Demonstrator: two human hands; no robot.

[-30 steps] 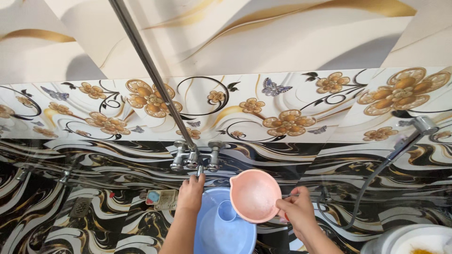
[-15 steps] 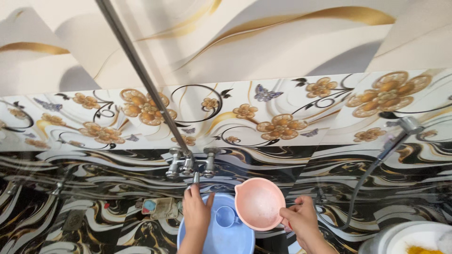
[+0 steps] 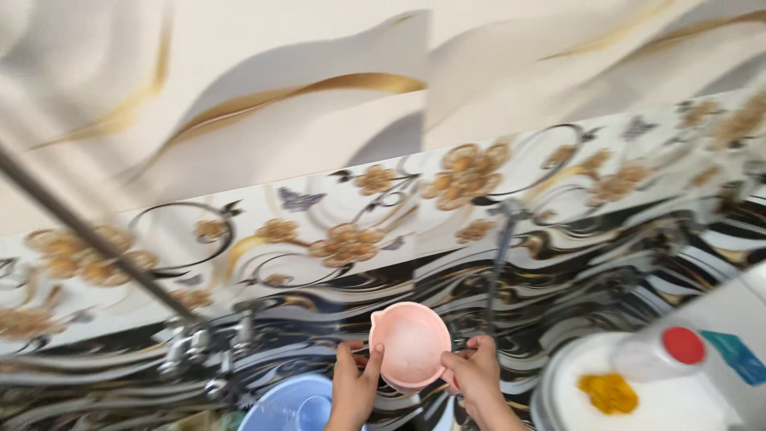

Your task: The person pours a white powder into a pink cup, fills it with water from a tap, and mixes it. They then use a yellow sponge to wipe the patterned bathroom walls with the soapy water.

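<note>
Blurred view. Wall tiles (image 3: 351, 239): cream with gold flowers above, black-and-gold swirls below. Metal tap (image 3: 195, 347) at lower left, slanted pipe (image 3: 88, 239) rising from it. Blue basin (image 3: 291, 403) beneath the tap. Lower right: white tub (image 3: 558, 399) holding a yellow lump (image 3: 610, 393); red-capped bottle (image 3: 666, 351) over it.

A black-and-gold swirled tiled floor (image 3: 606, 295) carries a round blue plastic tub (image 3: 279, 403) at near left, below the blurred metal taps (image 3: 199, 347).
</note>
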